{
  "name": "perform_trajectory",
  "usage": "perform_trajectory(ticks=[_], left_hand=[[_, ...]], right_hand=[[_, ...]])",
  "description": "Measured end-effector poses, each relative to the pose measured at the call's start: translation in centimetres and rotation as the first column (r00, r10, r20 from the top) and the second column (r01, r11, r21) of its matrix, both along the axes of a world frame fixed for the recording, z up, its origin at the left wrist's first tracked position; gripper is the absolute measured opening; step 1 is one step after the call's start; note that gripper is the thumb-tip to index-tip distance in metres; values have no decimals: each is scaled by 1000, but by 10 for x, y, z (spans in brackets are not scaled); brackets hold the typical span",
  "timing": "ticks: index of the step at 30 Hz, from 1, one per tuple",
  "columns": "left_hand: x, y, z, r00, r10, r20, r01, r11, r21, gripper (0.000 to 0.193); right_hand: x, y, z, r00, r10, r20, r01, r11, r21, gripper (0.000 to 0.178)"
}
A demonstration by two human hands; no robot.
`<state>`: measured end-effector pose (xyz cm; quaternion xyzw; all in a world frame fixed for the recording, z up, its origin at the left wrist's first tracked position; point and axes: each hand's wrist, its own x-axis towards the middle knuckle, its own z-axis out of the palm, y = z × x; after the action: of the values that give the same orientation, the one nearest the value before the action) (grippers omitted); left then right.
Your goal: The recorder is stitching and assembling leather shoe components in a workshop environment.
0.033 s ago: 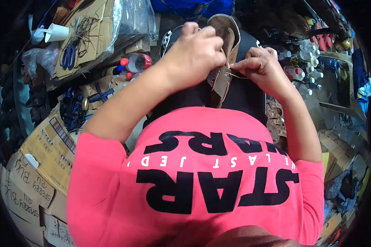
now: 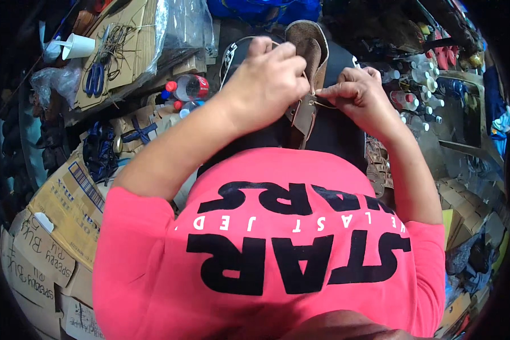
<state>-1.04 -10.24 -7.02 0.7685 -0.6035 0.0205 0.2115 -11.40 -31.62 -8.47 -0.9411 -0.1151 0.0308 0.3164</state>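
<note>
Nearest, wearer's pink shirt (image 2: pixel 311 170); just past it, on the black-clad lap (image 2: pixel 345 133), a brown leather shoe upper (image 2: pixel 304 122), narrow end toward the body and rounded flap away, between the two hands. Right hand (image 2: pixel 361 93) at its right edge, thumb and forefinger pinching a thin tan lace (image 2: pixel 324 105) that runs from the leather; left hand (image 2: pixel 273 78) over its left side, knuckles up, fingers curled, tips hidden, cannot tell whether they grip anything. Farther out: plastic bottles (image 2: pixel 405 100) right, dark-blue-handled scissors (image 2: pixel 94 78) left, blue bag (image 2: pixel 266 10) beyond.
</note>
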Motion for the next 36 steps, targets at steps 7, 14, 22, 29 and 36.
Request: perform_trajectory(ticks=[7,14,22,29,36], left_hand=[[-14,15,-13,963,189,-191,-185,982,38,7],[-17,32,-20,951,276,-137,-275,961,28,20],[-13,32,-20,865,339,-370,-374,927,-23,14],[-20,27,-28,809,305,-503,-380,924,-51,15],[-7,26,-35,903,290,-318,-301,954,15,9]], right_hand=[[-9,10,-1,998,-50,-29,49,998,-29,22],[-12,17,0,995,-95,22,98,984,-147,23],[-11,19,-4,985,-150,-80,156,984,82,22],[-14,17,-4,980,-174,-91,185,975,124,18],[-8,10,-15,987,-146,-70,156,975,160,15]])
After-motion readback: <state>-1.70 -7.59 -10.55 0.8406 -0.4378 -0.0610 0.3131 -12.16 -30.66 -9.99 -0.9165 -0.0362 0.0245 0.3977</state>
